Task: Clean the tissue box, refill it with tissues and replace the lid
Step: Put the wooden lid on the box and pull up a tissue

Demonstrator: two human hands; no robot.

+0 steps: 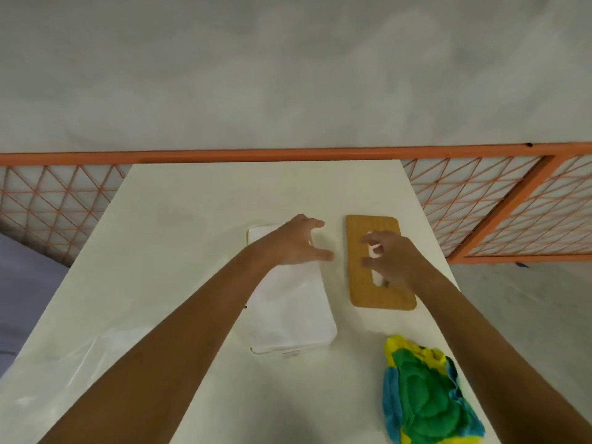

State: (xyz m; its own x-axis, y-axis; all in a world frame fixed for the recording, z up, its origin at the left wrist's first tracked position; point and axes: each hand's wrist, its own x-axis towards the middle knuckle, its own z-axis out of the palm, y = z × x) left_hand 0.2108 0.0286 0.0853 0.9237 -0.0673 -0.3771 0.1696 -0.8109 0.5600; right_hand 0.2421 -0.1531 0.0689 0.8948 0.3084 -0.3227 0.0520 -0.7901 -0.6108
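The white tissue box [290, 312] lies lengthwise in the middle of the white table [179, 245], filled with white tissues, no lid on it. The brown wooden lid [362, 293] with its slot lies flat to the right of the box. My left hand [301, 243] hovers over the box's far end with fingers spread, holding nothing. My right hand [389, 259] is over the lid's slot, fingers loosely curled above it; whether they touch the lid is unclear.
A crumpled green, yellow and blue cloth [423, 398] lies at the table's near right. A clear plastic wrapper [80, 354] lies at the near left. An orange mesh railing [480, 203] runs behind the table.
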